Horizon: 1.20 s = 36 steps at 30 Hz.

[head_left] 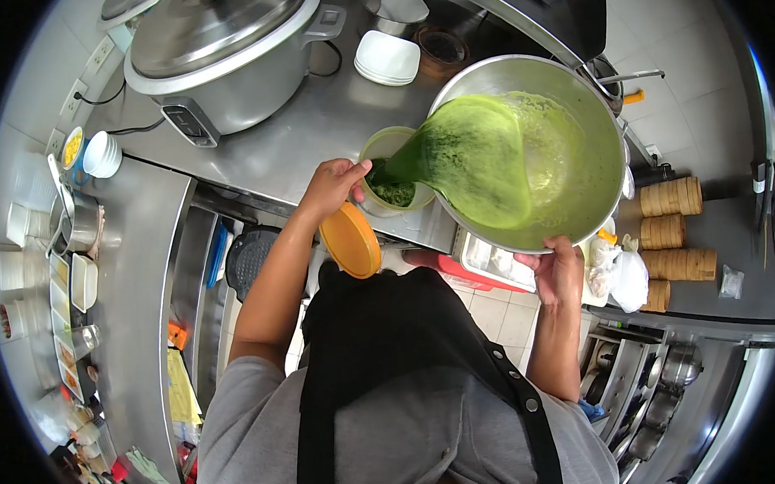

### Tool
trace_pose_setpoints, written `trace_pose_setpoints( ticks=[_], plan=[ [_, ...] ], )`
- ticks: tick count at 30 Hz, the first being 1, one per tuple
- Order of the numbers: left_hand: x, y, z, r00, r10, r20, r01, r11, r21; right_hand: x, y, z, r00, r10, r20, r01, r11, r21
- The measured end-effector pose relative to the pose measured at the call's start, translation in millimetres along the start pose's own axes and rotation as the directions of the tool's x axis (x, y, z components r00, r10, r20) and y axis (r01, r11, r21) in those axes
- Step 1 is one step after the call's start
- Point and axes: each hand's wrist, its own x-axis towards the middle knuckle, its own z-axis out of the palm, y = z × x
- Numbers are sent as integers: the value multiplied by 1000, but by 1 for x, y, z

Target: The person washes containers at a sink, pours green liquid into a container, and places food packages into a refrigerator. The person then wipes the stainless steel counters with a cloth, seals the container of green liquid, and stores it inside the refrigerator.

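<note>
My right hand (555, 266) grips the lower rim of a large metal bowl (585, 150), which is tilted to the left. Bright green liquid (487, 157) runs over the bowl's left edge in a dark green stream. It falls into a round, pale translucent container (375, 142) with dark green bits inside. My left hand (339, 186) is closed at the container's left rim, thumb and fingers pinching it. Just below that hand is an orange oval lid-like disc (351, 241); whether the fingers also hold it I cannot tell.
A large rice cooker (237, 85) stands on the steel counter (315, 125). Stacked white dishes (387, 58) sit behind the container. Bamboo steamers (678, 266) and white bags (629, 280) are at right. A side counter (140, 251) with food trays runs along the left.
</note>
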Motion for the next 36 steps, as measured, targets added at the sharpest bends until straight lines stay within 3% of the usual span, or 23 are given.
trace_pose_setpoints(
  ticks=[5, 26, 36],
  plan=[
    [1, -4, 2, 999, 32, 7, -32, 997, -63, 0, 3, -5, 1000, -15, 8, 16, 999, -42],
    [-1, -9, -8, 999, 34, 43, -32, 999, -32, -11, 4, 10, 997, -82, -13, 81, 996, -44],
    [-15, -21, -30, 998, 37, -42, -42, 992, -116, -20, 4, 23, 993, -104, -53, 104, 994, -16]
  ],
)
